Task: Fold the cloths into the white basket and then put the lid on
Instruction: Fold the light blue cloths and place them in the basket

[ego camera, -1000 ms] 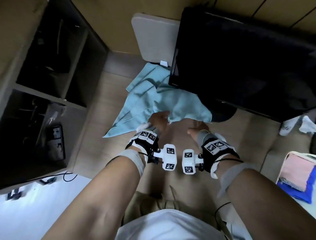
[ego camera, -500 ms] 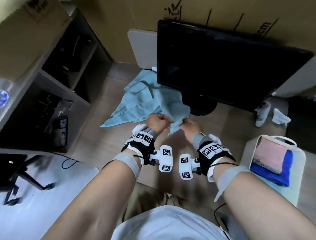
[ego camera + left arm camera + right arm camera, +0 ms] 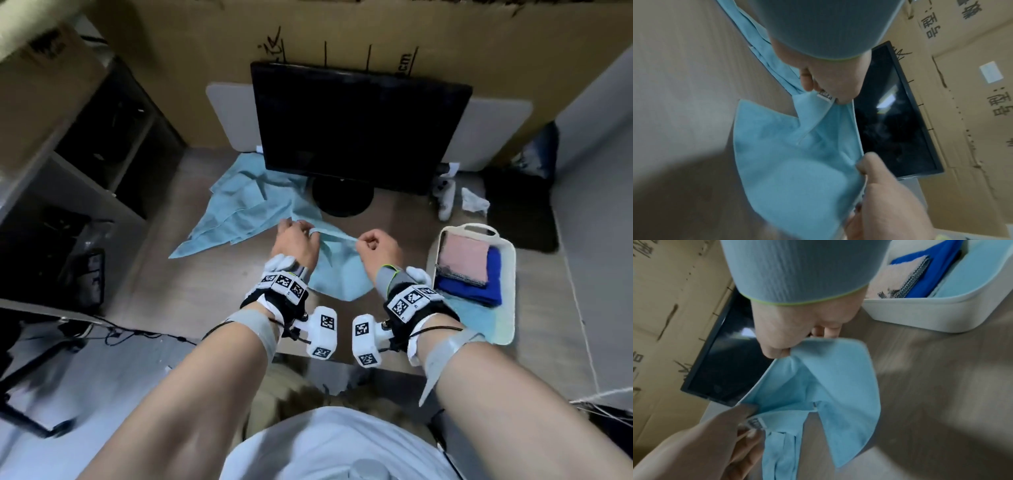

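A light blue cloth (image 3: 342,274) (image 3: 787,162) (image 3: 838,378) hangs over the wooden table in front of me. My left hand (image 3: 310,233) (image 3: 818,91) pinches its top edge near a small white label. My right hand (image 3: 359,241) (image 3: 785,350) pinches the same edge a short way to the right, so the edge runs taut between them. More light blue fabric (image 3: 233,212) trails left toward the monitor. The white basket (image 3: 478,229) (image 3: 931,314) stands to the right and holds a folded pink cloth (image 3: 462,257), a dark blue one (image 3: 486,287) and a light blue one (image 3: 479,322).
A black monitor (image 3: 359,126) on a round stand (image 3: 342,202) stands just behind the cloth. A flat white panel (image 3: 229,116) leans behind it against cardboard. Dark shelving (image 3: 85,171) lines the left side. Small white items (image 3: 445,202) lie right of the monitor.
My hands were together on the bunched cloth. They have since moved apart and toward me, stretching its edge between them. The head view has tilted up, bringing the basket fully into sight.
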Demonstrator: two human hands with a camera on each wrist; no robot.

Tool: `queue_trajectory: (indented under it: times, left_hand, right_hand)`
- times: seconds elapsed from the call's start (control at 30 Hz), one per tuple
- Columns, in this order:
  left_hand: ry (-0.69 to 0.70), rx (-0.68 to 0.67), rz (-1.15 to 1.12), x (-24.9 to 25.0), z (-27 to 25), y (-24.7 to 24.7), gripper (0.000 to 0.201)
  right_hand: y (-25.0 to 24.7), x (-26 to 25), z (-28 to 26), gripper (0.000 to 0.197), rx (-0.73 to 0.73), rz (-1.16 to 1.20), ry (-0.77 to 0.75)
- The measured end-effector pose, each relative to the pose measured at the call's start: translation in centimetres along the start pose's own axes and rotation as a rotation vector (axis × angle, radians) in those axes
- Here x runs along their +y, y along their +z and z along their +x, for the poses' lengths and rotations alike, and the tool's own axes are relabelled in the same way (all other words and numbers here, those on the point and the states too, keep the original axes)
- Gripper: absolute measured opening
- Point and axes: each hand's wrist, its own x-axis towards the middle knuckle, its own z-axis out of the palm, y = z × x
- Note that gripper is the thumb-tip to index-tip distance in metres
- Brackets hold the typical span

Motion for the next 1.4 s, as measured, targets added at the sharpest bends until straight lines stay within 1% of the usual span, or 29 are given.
queue_trajectory:
  times: [0.1, 0.2, 0.27, 0.3, 0.4, 0.43, 0.47, 0.5, 0.53, 0.6, 0.63, 0.73, 0.8, 0.9, 0.93, 1.0, 1.1, 1.17, 1.23, 1.33, 1.4]
  left_hand:
    - [-0.002, 0.073, 0.026, 0.5, 1.2, -1.4, 0.026]
    - [-0.082, 0.097, -0.016, 0.7, 2.5, -3.6, 0.029]
    - [-0.144, 0.114, -0.05, 0.0, 3.1, -5.1, 0.029]
    - [-0.169, 0.13, -0.069, -0.3, 3.4, -6.0, 0.029]
    - [-0.237, 0.166, -0.121, -1.3, 4.3, -7.7, 0.03]
    - [-0.231, 0.168, -0.149, -1.7, 4.5, -8.3, 0.033]
    - [-0.211, 0.17, -0.156, -2.1, 4.4, -8.6, 0.039]
    - [-0.203, 0.175, -0.163, -2.4, 4.0, -8.8, 0.041]
    - [-0.192, 0.174, -0.164, -3.3, 3.7, -9.1, 0.037]
    - [-0.169, 0.166, -0.123, -4.8, 2.8, -9.3, 0.027]
    - [-0.18, 0.169, -0.115, -5.3, 2.5, -9.5, 0.027]
    - [-0.262, 0.184, -0.142, -6.0, 3.1, -9.7, 0.027]
    - [-0.328, 0.208, -0.182, -6.0, 4.0, -9.3, 0.024]
    - [-0.381, 0.26, -0.282, -5.5, 4.4, -8.4, 0.028]
    - [-0.412, 0.263, -0.286, -5.3, 4.3, -8.2, 0.025]
    - [-0.453, 0.222, -0.255, -5.0, 3.8, -8.1, 0.024]
    - [-0.401, 0.165, -0.139, -4.9, 3.3, -8.0, 0.033]
    - [-0.35, 0.167, -0.1, -4.3, 3.6, -7.9, 0.037]
    - [-0.309, 0.195, -0.128, -2.7, 4.3, -7.9, 0.038]
    - [-0.259, 0.27, -0.224, 0.0, 6.1, -8.4, 0.036]
    - [-0.224, 0.32, -0.284, 2.3, 7.6, -9.3, 0.034]
  right_hand:
    - [-0.6, -0.8, -0.8, 0.003, 0.125, 0.03, -0.004]
    - [-0.8, -1.8, -1.7, 0.011, 0.234, 0.061, 0.022]
    - [-0.6, -2.3, -2.5, 0.015, 0.248, 0.048, 0.048]
    - [-0.3, -2.5, -2.9, 0.016, 0.211, 0.048, 0.063]
    - [0.5, -2.6, -4.2, 0.011, -0.031, 0.038, 0.106]
    - [1.0, -2.4, -4.7, 0.011, -0.055, 0.036, 0.123]
    - [1.3, -2.1, -4.9, 0.01, -0.024, 0.037, 0.143]
    - [1.5, -1.7, -5.1, 0.007, 0.037, 0.035, 0.172]
    - [1.9, -1.6, -5.3, 0.003, 0.101, 0.044, 0.207]
    - [2.5, -1.3, -5.7, 0.014, 0.183, 0.072, 0.264]
    - [2.5, -1.2, -5.7, 0.018, 0.211, 0.088, 0.282]
    - [2.3, -1.1, -5.5, 0.033, 0.326, 0.137, 0.316]
    - [2.2, -1.3, -5.3, 0.038, 0.364, 0.157, 0.354]
    - [1.6, -1.4, -5.0, 0.035, 0.385, 0.125, 0.404]
    - [1.3, -1.3, -4.8, 0.034, 0.388, 0.092, 0.428]
    - [0.7, -1.0, -4.3, 0.034, 0.407, 0.051, 0.463]
    - [-0.1, -0.7, -3.5, 0.037, 0.408, -0.008, 0.478]
    - [-0.8, -1.3, -2.8, 0.039, 0.412, -0.042, 0.457]
    - [-1.5, -2.4, -1.8, 0.04, 0.416, -0.019, 0.437]
    - [-2.4, -5.4, -0.5, 0.04, 0.47, 0.098, 0.408]
    - [-3.1, -7.7, 0.9, 0.039, 0.501, 0.165, 0.337]
